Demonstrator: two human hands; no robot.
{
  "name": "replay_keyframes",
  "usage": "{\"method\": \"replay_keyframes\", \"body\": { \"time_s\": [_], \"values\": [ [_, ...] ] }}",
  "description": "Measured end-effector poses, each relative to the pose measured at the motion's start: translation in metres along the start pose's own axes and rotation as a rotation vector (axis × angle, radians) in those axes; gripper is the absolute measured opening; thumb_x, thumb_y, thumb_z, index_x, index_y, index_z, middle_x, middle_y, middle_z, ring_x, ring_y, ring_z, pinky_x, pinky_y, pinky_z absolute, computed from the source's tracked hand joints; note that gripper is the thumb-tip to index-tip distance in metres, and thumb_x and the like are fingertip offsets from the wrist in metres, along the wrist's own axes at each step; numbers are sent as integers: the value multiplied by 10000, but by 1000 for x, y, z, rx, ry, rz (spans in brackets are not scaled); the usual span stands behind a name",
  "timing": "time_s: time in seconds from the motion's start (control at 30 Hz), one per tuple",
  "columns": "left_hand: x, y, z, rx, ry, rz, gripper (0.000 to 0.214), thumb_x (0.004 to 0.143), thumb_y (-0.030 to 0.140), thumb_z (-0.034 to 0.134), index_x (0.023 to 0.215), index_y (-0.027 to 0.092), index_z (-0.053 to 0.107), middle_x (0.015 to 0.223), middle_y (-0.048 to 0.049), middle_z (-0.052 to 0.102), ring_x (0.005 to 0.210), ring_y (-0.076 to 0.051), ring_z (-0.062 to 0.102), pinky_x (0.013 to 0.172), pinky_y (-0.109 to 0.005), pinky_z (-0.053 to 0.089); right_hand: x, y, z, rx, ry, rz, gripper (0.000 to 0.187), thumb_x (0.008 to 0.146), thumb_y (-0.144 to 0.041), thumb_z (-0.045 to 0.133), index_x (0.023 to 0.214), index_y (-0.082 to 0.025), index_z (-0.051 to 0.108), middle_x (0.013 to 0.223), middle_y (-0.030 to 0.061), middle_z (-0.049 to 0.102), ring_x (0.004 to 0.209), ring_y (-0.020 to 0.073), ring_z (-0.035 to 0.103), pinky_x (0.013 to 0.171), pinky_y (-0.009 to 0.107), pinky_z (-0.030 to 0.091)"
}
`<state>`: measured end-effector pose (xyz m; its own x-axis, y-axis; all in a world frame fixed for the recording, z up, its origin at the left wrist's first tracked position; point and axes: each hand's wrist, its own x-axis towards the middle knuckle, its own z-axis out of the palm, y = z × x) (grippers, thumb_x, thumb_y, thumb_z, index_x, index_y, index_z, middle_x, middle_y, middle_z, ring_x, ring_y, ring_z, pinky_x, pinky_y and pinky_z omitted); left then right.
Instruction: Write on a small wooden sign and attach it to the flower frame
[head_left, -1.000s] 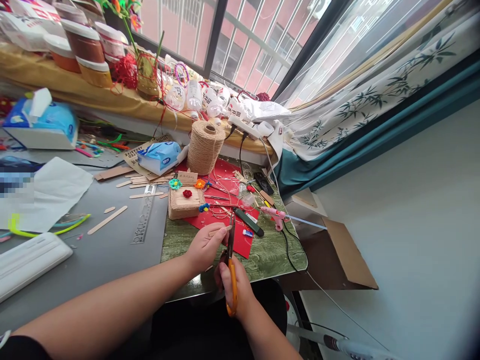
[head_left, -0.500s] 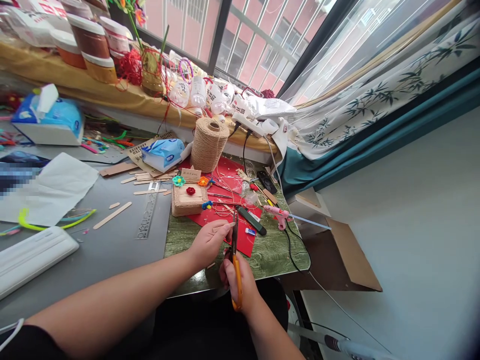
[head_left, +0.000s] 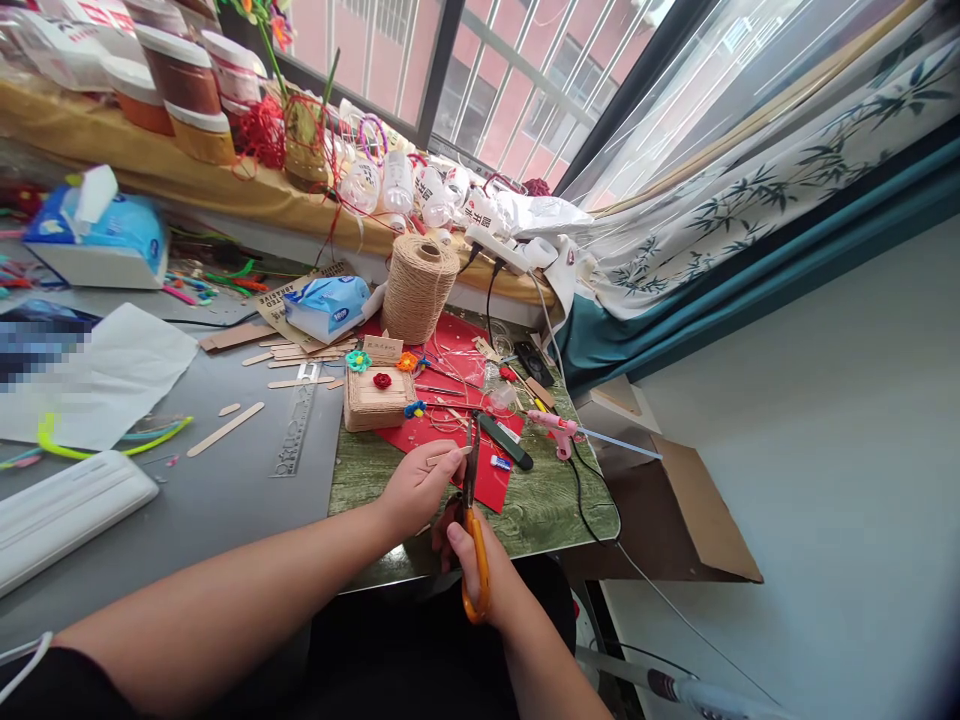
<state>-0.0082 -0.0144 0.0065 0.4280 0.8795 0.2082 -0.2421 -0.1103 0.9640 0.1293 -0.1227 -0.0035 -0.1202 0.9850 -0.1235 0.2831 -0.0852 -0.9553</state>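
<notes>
My right hand is wrapped round the orange handles of a pair of scissors, whose dark blades point away from me. The blades stand slightly apart. Pinched in my left hand is a short piece of wooden craft stick; its end reaches the blades. Just beyond my hands sits a twine-wrapped box with a red rose on its lid and small flowers at the corners. Red paper lies under and around the hands' far side.
A twine spool stands behind the box. To the right lie a green utility knife and a pink glue gun with its cord. Loose craft sticks and a clear ruler are on the left.
The scissor blades have parted a little, and the fingers of my right hand have shifted on the handles. My left hand stays in place with the stick piece.
</notes>
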Motion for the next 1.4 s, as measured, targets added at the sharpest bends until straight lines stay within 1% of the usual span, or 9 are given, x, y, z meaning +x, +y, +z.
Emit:
{"method": "replay_keyframes", "body": {
  "time_s": [0.23,0.33,0.53,0.67,0.77,1.0,1.2,1.4],
  "values": [
    [-1,-1,1,-25,-4,-10,433,1039,472,447,726,186,534,725,6,520,722,-141,509,718,-273,421,1,6,2,3,18,-20,391,1052,-611,422,1082,-238,532,912,56,598,672,188,570,612,334,513],
    [-2,-2,2,-39,-4,-24,434,1033,486,455,724,189,527,721,5,532,715,-141,528,708,-273,440,2,4,2,8,11,-47,426,1047,-639,402,1105,-240,538,918,64,606,662,190,564,606,344,515],
    [-4,0,3,-41,0,-53,464,1007,558,466,720,202,544,695,-5,551,666,-154,555,615,-278,465,4,-4,1,18,-30,-115,525,1024,-697,381,1233,-239,531,972,98,626,715,222,587,618,372,528],
    [-4,4,3,-43,-6,-63,474,994,588,478,727,207,571,656,-1,552,620,-154,557,566,-279,460,5,-5,0,29,-29,-124,544,1020,-705,379,1241,-236,544,1004,112,626,775,240,614,643,384,546],
    [-4,5,3,-45,-9,-69,474,997,584,476,728,206,573,667,-3,554,618,-150,557,557,-276,461,5,-6,-1,10,-27,-125,538,1028,-696,367,1242,-236,548,992,108,625,765,238,608,652,387,540],
    [-3,3,3,-38,-10,-61,485,1001,587,464,723,202,566,670,-7,549,633,-151,555,564,-272,464,4,-7,-2,12,-44,-112,555,1023,-700,373,1312,-245,506,989,102,611,747,237,590,638,380,519],
    [-4,2,2,-18,-10,-48,496,1012,576,441,718,194,558,695,-9,540,645,-145,533,575,-262,448,2,-5,-2,-29,-44,-101,598,1025,-692,376,1414,-242,442,1025,112,611,781,242,583,675,389,536],
    [-3,1,0,7,-11,-7,477,1028,525,437,706,189,539,716,-2,526,713,-146,518,689,-267,445,3,-7,-3,-69,-51,-123,598,1030,-687,371,1400,-225,456,1028,114,621,799,246,601,700,399,535]
  ]
}}
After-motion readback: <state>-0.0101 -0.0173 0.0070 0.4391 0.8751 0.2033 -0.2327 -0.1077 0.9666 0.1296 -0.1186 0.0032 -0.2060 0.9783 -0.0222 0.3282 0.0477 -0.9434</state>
